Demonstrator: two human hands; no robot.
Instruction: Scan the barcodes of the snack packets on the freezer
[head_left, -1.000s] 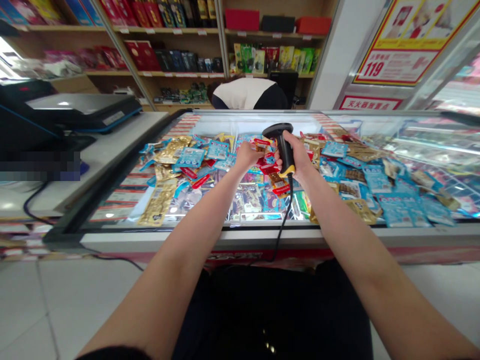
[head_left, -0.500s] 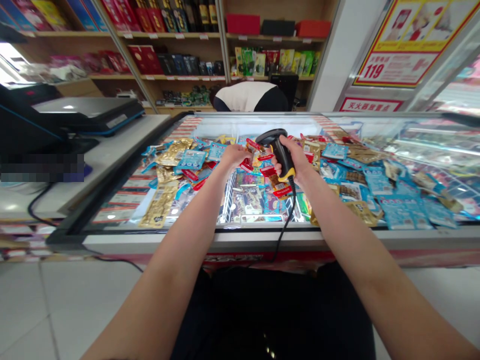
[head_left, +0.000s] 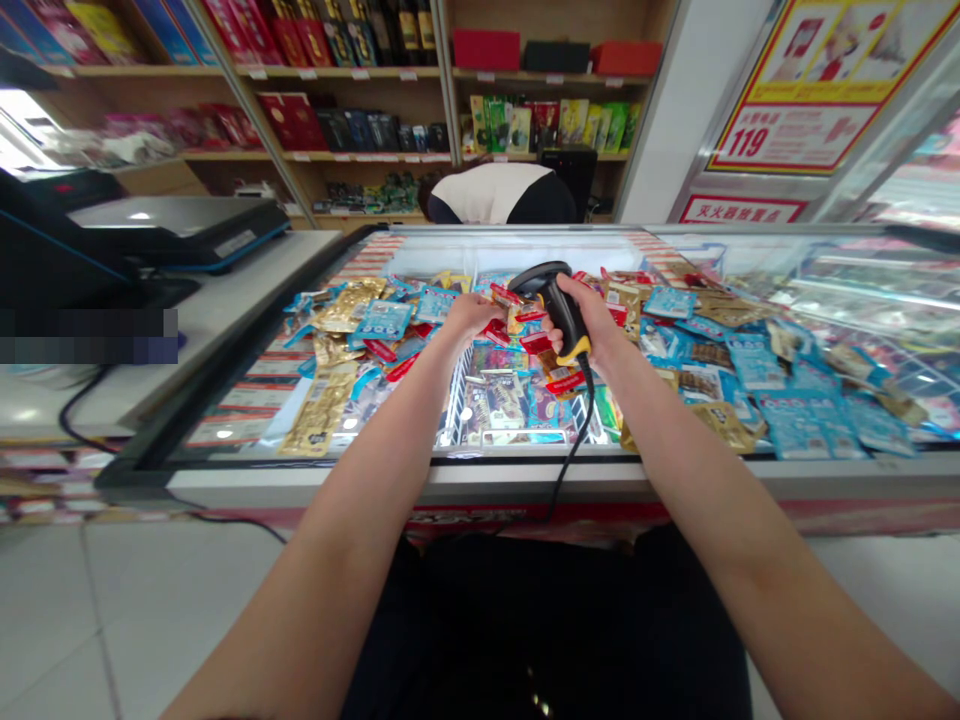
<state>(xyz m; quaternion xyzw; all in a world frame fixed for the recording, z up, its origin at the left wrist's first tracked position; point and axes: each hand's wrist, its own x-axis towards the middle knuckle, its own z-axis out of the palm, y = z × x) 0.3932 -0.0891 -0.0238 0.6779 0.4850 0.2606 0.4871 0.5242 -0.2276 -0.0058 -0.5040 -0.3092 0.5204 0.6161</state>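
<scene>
My right hand (head_left: 589, 312) is wrapped round the handle of a black and yellow barcode scanner (head_left: 568, 318), whose head points to the left. A black cable hangs from its lower end. To the left, my left hand (head_left: 471, 316) is closed, its fingers pinching a small red snack packet (head_left: 496, 331) just below the scanner head. More red and gold packets (head_left: 564, 384) lie under my right hand. Around both hands, blue snack packets (head_left: 381, 320) and gold packets (head_left: 319, 410) are spread over the glass top of a chest freezer (head_left: 281, 436).
A counter (head_left: 225, 300) at the left bears a flat-topped scale (head_left: 180, 225). White wire baskets (head_left: 454, 395) show through the glass. Across the freezer a person in a white and black top (head_left: 491, 192) bends down before stocked shelves (head_left: 360, 155).
The scanner in my right hand has dipped very slightly. My left hand has stayed almost in place with the red packet.
</scene>
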